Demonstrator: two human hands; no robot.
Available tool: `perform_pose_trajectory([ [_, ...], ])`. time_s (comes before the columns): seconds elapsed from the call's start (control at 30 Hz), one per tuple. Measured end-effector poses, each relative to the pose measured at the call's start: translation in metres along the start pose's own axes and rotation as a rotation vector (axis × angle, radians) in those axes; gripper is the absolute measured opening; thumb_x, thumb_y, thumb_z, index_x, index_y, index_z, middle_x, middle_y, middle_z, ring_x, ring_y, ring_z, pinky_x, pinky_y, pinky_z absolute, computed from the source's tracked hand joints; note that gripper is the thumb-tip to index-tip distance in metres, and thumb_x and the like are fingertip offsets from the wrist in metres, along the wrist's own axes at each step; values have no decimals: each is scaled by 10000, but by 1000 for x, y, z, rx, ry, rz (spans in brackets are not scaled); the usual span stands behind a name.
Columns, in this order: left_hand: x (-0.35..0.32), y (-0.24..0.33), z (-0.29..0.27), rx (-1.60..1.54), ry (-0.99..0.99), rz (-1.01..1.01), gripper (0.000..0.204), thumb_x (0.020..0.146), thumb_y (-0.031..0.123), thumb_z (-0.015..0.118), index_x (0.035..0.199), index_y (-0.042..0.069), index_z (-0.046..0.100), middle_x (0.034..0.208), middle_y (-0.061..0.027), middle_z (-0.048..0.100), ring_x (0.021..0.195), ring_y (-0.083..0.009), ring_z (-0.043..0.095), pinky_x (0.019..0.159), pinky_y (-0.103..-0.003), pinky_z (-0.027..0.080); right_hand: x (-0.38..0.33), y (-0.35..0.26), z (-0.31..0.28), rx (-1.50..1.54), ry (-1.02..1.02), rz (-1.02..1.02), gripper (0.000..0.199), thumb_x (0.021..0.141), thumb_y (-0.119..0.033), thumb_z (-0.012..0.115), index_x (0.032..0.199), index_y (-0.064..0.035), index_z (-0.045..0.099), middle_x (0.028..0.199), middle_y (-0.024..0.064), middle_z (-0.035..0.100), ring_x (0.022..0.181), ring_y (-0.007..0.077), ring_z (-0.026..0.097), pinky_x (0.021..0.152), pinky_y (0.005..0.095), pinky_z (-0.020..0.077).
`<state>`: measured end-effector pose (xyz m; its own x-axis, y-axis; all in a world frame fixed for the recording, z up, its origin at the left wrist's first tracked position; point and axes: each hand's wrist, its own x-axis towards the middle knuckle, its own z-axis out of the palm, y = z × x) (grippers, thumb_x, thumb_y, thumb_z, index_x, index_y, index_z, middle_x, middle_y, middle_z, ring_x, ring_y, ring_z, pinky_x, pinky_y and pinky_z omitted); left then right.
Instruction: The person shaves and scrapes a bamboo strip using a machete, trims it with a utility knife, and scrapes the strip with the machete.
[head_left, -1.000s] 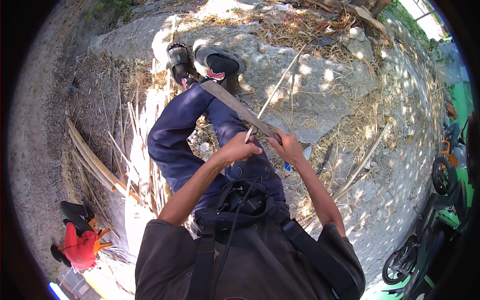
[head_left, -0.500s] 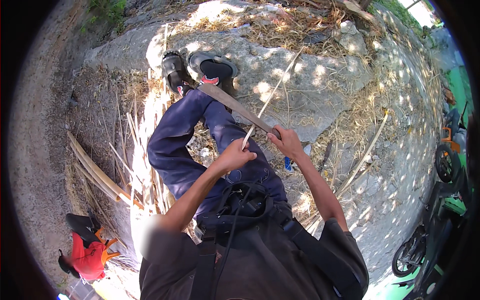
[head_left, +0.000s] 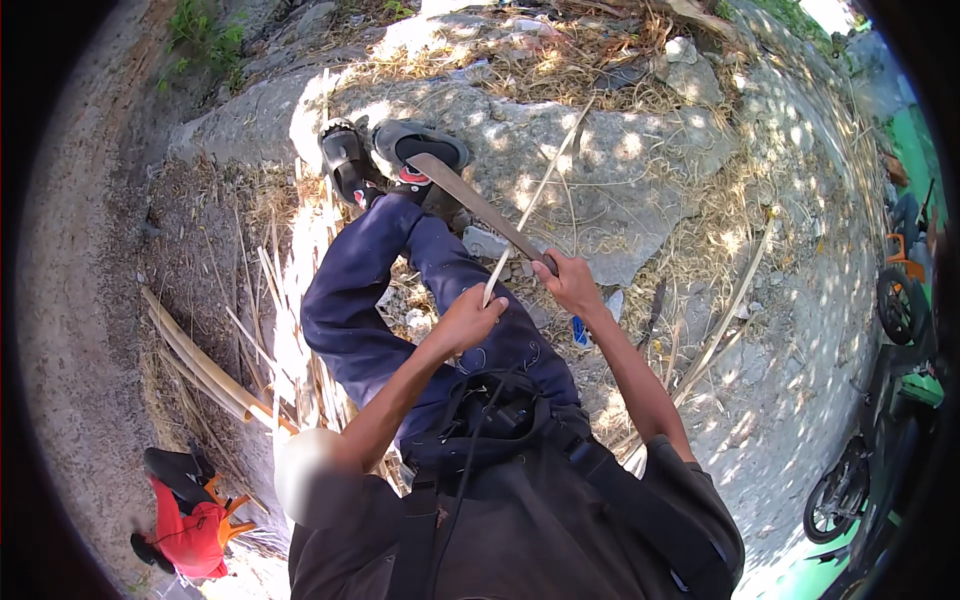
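My left hand [head_left: 468,322] is closed around the near end of a long, thin, pale strip [head_left: 541,188] that looks like split bamboo. The strip slants away from me to the far right. In my right hand [head_left: 573,286] is the handle of a machete [head_left: 477,203], its broad, dull blade pointing to the far left. Blade and strip cross just beyond my hands, over my right leg; whether the edge bites into the strip cannot be made out. The blade tip overlaps my right shoe [head_left: 425,145] in the picture.
Dry shavings [head_left: 640,95] litter the rocky ground. Bamboo poles [head_left: 200,362] lie at left, more strips [head_left: 735,305] at right. A person in red [head_left: 190,535] sits on an orange chair at lower left. Motorcycles [head_left: 840,490] stand along the right edge.
The machete's tip has swung slightly away from me and to the right, now overlapping my right shoe. Both hands keep their holds; the whole view has shifted a little.
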<state>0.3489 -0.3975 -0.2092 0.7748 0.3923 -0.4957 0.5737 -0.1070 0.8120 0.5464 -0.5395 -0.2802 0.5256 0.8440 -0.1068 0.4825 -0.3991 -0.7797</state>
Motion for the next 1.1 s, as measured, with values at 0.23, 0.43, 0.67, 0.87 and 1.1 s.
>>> perform_pose_trajectory([
  [0.23,-9,5,-12,-29,-55,-84,278,1035,284,636,917,80,488,677,26,482,561,-76,442,483,-283,372,-15,-16,5,-41,28,-141,504,996,-536,616,933,-36,644,640,204,624,651,438,658,599,517,495],
  [0.43,-6,3,-20,43,-51,-67,269,1020,276,653,986,53,507,746,-11,532,642,-110,515,563,-311,429,-2,-14,-3,-9,65,-37,512,1013,-523,595,905,-26,643,649,205,620,617,415,629,602,478,494],
  [0.67,-44,115,-69,535,136,235,313,967,117,639,1211,-33,512,1057,-206,600,935,-387,656,833,-486,505,7,-54,-23,413,8,61,531,1018,-501,612,862,6,607,606,101,565,538,200,559,534,396,447],
  [0.87,-90,248,-127,948,468,645,108,882,60,736,926,-32,699,875,-180,680,817,-383,681,754,-472,524,-4,-146,-80,1071,-148,144,348,1033,-325,659,833,-70,534,622,-36,454,499,66,424,441,274,354],
  [1.1,-136,426,-172,1280,587,788,144,910,195,815,862,72,756,710,-69,725,534,-115,642,493,-314,514,-43,-189,-142,1206,-56,30,284,1034,-286,649,1009,-14,567,648,-32,448,467,55,406,416,244,345],
])
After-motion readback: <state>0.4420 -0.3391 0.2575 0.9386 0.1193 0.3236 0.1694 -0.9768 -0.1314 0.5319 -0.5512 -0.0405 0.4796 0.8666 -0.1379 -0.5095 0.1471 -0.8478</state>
